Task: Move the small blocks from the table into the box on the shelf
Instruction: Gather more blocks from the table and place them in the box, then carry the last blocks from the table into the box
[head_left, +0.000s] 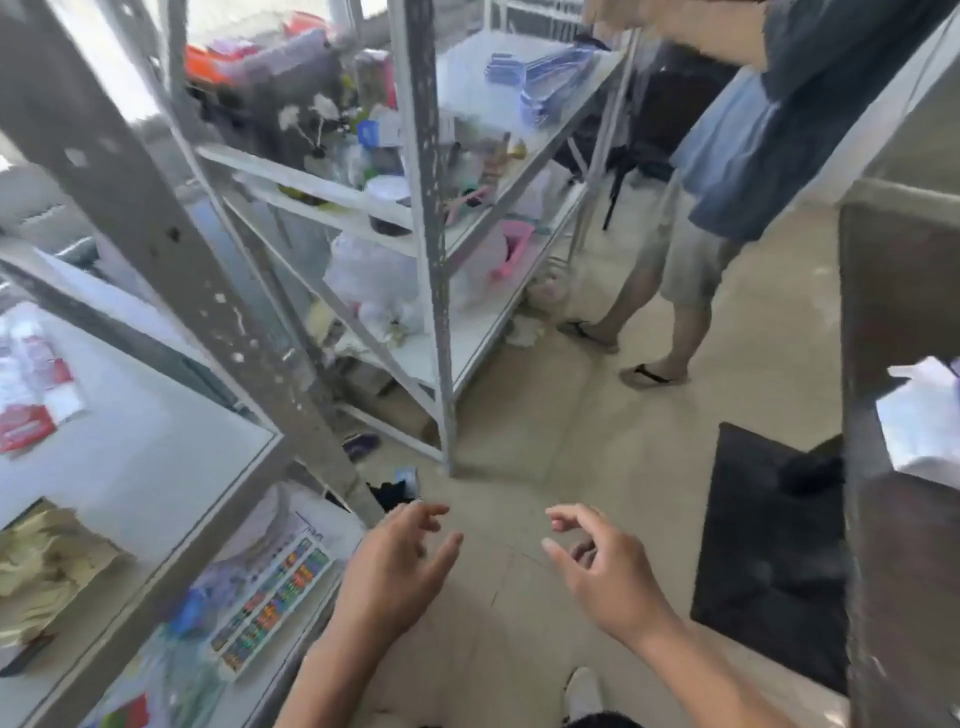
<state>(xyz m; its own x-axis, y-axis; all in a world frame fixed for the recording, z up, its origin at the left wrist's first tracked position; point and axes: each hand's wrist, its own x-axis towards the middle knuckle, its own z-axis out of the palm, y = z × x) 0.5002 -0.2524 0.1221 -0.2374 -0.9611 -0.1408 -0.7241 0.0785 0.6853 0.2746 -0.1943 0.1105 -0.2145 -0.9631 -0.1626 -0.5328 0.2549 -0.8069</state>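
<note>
Room: a storeroom aisle between grey metal shelving (431, 218) – bare floor (519, 415) ahead, a dark mat (769, 545) to the right, another person's legs (670, 291) further down.
Left hand (395, 566): held over the floor, fingers (431, 512) loosely spread, grasping nothing.
Right hand (608, 571): level with the left, fingers (563, 514) half curled, also empty.
Blocks and box: neither can be picked out (the view is blurred).
Nearest shelf (140, 457): lies to the left – the left hand is nearer it, beside a tray of small coloured pieces (270, 603).
Judgement: a walk between places, hands free.
</note>
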